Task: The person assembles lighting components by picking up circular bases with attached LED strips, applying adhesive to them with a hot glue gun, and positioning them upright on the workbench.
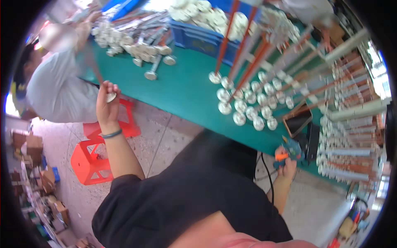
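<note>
Left hand (pixel 108 105) raised, fingers (pixel 111 87) curled and pinching the round silver disc end (pixel 111 97) of a rod whose shaft blurs upward to the far left. Green band (pixel 111 134) on that wrist. Right hand (pixel 288 166) low at the near right, fingers wrapped tight around a teal and orange power tool (pixel 289 151), black cord (pixel 269 175) hanging beside it. Tool sits at the near edge of the green table (pixel 190 89). Rows of disc-ended rods (pixel 252 105) stand in a rack on the table's right. Blue crate (pixel 206 37) of white parts far centre. Red plastic stool (pixel 93 159) on the floor left. Another person in a grey shirt (pixel 58 91) far left.
</note>
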Demonstrator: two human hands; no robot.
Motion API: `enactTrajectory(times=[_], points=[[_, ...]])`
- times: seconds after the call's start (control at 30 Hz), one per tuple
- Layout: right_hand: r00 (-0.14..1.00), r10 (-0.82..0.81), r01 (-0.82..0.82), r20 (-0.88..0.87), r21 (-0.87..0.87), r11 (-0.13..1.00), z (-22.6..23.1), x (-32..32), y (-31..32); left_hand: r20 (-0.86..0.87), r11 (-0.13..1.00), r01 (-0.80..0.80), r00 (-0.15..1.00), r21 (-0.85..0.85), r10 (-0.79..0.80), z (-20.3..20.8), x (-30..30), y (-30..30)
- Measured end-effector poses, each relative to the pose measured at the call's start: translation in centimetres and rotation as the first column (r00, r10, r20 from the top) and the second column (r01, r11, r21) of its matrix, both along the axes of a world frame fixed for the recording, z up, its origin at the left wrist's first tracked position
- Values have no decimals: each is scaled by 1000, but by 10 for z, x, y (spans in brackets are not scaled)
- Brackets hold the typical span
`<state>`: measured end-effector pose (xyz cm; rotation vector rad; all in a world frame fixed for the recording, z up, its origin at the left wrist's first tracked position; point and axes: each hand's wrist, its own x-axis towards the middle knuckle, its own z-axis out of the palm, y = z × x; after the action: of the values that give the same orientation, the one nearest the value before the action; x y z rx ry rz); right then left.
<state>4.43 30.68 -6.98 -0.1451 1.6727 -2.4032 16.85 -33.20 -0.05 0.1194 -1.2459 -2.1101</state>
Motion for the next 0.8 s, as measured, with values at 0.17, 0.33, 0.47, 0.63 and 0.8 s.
enactTrajectory(times=[0.17,0.33,0.47,0.63,0.8], points=[[986,133,-133,-102,6,991,7,-7,-8,-45,981,126,992,151,-120,-19,-30,107],[986,126,-113,-105,127,986,21,3,-23,96,871,283,959,-401,-267,-1,-64,205],[960,263,-236,-92,238,942,34,8,-36,288,789,492,867,-368,-407,2,-65,269],[961,252,-222,-113,228,948,42,12,-33,250,530,422,896,-735,-366,5,-74,313],[985,145,-132,-92,132,982,31,15,-12,277,527,398,914,-751,-296,3,-86,326]])
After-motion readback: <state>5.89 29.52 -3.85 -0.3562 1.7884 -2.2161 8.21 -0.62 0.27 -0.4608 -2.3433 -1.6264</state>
